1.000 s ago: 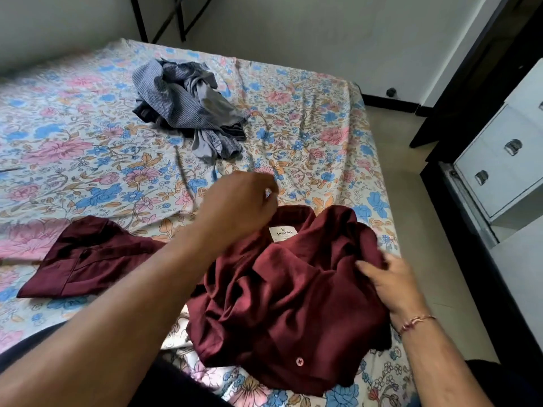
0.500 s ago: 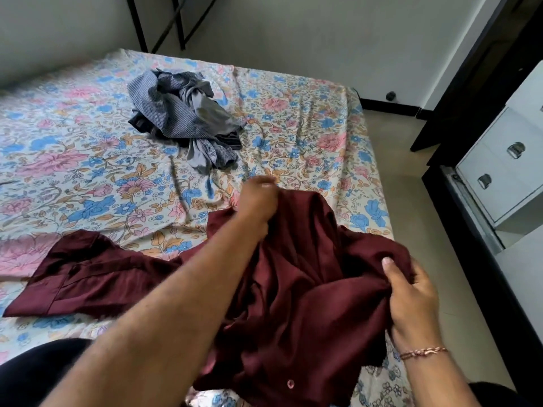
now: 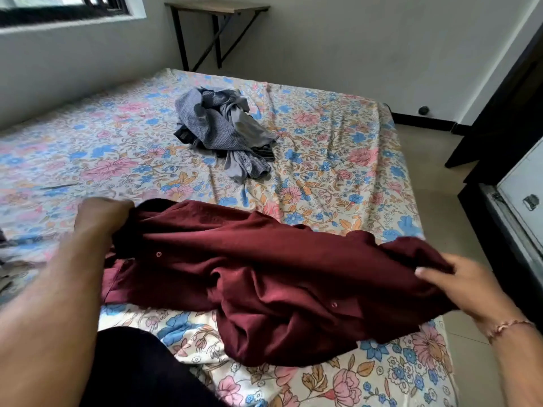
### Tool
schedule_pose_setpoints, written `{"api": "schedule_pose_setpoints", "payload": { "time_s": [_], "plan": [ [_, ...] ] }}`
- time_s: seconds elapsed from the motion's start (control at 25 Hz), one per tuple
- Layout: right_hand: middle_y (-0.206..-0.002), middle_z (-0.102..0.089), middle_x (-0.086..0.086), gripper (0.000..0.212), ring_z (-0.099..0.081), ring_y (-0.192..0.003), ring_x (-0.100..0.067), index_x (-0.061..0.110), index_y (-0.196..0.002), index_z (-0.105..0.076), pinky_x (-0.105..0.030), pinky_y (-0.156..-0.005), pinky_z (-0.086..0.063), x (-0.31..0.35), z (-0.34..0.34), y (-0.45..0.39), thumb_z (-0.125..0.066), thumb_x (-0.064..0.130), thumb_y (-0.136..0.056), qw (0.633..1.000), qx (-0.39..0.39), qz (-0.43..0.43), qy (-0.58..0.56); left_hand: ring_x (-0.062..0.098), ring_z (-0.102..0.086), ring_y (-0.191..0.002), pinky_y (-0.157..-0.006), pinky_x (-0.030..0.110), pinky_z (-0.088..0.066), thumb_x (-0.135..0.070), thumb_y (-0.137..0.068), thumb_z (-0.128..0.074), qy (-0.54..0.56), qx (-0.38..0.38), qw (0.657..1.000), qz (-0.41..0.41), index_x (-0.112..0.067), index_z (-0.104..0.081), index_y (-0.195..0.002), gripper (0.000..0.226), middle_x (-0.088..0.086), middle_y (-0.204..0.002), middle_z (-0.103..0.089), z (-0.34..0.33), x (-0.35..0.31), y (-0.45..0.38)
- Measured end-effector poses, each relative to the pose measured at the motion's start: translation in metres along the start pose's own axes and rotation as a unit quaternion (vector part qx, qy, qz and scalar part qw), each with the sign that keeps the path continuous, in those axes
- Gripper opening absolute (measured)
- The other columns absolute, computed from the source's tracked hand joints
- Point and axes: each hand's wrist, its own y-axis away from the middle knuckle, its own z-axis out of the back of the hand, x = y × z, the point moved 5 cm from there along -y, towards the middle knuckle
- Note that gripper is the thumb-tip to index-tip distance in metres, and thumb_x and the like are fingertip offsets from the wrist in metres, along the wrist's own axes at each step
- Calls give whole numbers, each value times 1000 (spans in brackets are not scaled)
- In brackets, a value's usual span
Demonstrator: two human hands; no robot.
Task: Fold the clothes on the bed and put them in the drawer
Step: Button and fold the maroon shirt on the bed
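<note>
Maroon shirt (image 3: 264, 277) is held stretched just above the near bed (image 3: 338, 177) edge: left hand (image 3: 101, 214) clenched on one end, right hand (image 3: 467, 284) pinching the other. Grey clothes pile (image 3: 223, 133) lies farther back, mid-bed.

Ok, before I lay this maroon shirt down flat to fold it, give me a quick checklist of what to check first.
1. Left hand grips one end of the maroon shirt: ok.
2. Right hand pinches the other end: ok.
3. Shirt stretched out smooth: not ok, its lower half hangs bunched and creased.
4. Free space on the bed beyond the shirt: ok, the floral sheet is bare between it and the grey clothes pile.
5. Pile clear of the shirt: ok, they lie apart.
6. Drawer open to take it: cannot tell, only its front and handle show at the edge.
</note>
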Motion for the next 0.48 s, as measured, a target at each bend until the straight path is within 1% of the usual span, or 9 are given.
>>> {"api": "schedule_pose_setpoints", "payload": {
  "time_s": [0.04,0.08,0.16,0.2,0.24,0.28,0.32,0.4,0.48],
  "plan": [
    [-89,-78,-5,23,-73,-83,-29,19,-103,-74,-40,-76,-57,-13,-11,5,-84,18,-83,997,43,-25,54,35,-68,-87,-82,45,-52,-34,-76,-69,-92,4,996,-11,-8,-76,-86,29,22,-95,-73,2,4,-3],
    [-99,-78,-3,42,-73,-91,-28,19,-116,-69,-44,-83,-59,-23,-20,10,-88,23,-78,993,66,-39,89,40,-67,-100,-89,48,-52,-38,-77,-70,-145,-22,988,-47,-12,-76,-93,31,23,-106,-73,4,-2,-3],
    [-132,-64,-8,80,-63,-116,-30,24,-142,-50,-50,-102,-51,-24,-23,19,-92,30,-73,984,-15,5,178,39,-63,-117,-102,48,-50,-33,-85,-75,-121,-49,970,-207,-17,-73,-118,36,18,-123,-69,-8,-44,20],
    [-138,-56,-11,85,-55,-125,-33,22,-146,-45,-51,-108,-46,-16,-23,23,-91,29,-74,972,-88,60,210,35,-63,-118,-103,47,-50,-29,-88,-76,-80,-26,950,-300,-18,-70,-125,39,13,-125,-68,-24,-68,37],
    [-137,-54,-13,81,-51,-127,-35,17,-144,-47,-52,-110,-42,-1,-24,29,-89,26,-76,953,-161,132,218,32,-63,-119,-102,46,-51,-28,-90,-76,-65,19,925,-374,-19,-66,-129,42,10,-126,-66,-43,-90,56],
    [-133,-56,-14,71,-51,-126,-35,13,-140,-51,-51,-110,-41,18,-28,36,-85,21,-79,935,-211,198,204,31,-61,-121,-101,48,-51,-32,-90,-76,-101,59,902,-416,-21,-62,-134,47,8,-128,-64,-66,-104,73],
    [-130,-58,-14,61,-52,-124,-34,11,-136,-55,-48,-109,-41,37,-34,39,-82,18,-82,925,-228,245,181,31,-58,-124,-101,51,-49,-39,-89,-75,-180,84,881,-429,-23,-59,-136,52,7,-130,-62,-88,-107,84],
    [-133,-58,-11,51,-52,-126,-32,13,-136,-58,-45,-110,-41,59,-56,22,-75,18,-88,935,-173,267,156,32,-58,-121,-101,55,-46,-45,-90,-70,-334,70,848,-405,-26,-64,-127,43,6,-127,-64,-116,-94,91],
    [-142,-55,-8,57,-50,-132,-32,18,-146,-51,-48,-111,-43,60,-79,-1,-71,28,-93,941,-61,217,254,28,-63,-105,-95,49,-49,-37,-92,-67,-346,70,844,-404,-29,-71,-104,15,3,-111,-71,-112,-86,90]
  ]
}}
